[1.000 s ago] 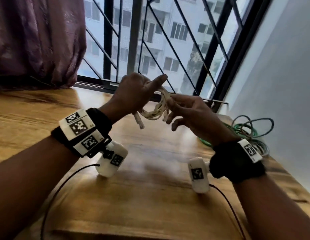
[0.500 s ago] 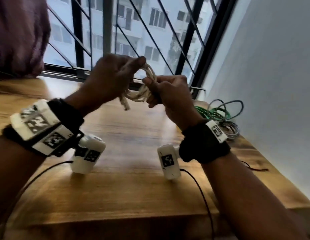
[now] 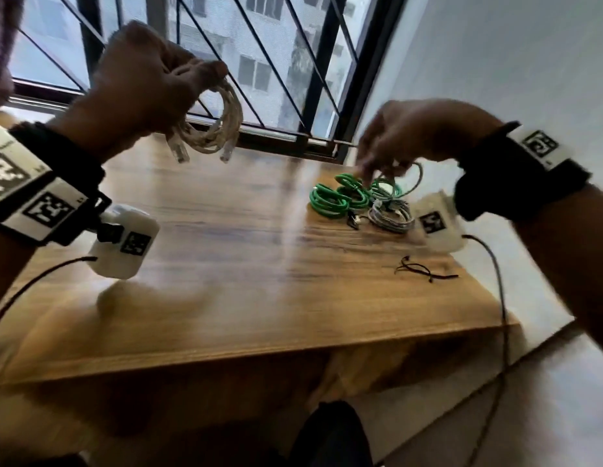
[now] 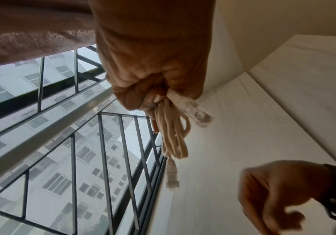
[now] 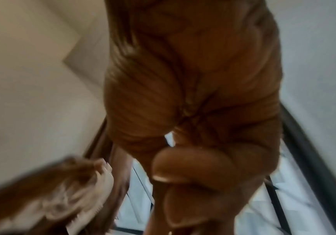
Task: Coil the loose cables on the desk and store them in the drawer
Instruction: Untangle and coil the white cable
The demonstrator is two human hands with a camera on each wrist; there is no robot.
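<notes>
My left hand point(image 3: 179, 75) is raised at the upper left and grips a coiled white cable point(image 3: 222, 129), whose two clear plugs hang below the coil. In the left wrist view the fingers point(image 4: 135, 98) close round the bundled white cable point(image 4: 173, 132). My right hand point(image 3: 377, 163) hovers over a pile of green cables point(image 3: 337, 198) and a grey coil point(image 3: 391, 215) at the desk's far right, its blurred fingers pointing down at the pile. The right wrist view shows that hand point(image 5: 183, 174) blurred, with nothing in it. No drawer is in view.
The wooden desk point(image 3: 243, 264) meets a barred window point(image 3: 259, 62) at the back and a white wall point(image 3: 512, 62) on the right. Thin black ties point(image 3: 424, 269) lie near the desk's right edge. A dark shape point(image 3: 330, 433) sits below the front edge.
My right hand has let go of the white coil and swung right, down over the green and grey cables. The left hand keeps the coil and has lifted left. The view turned right.
</notes>
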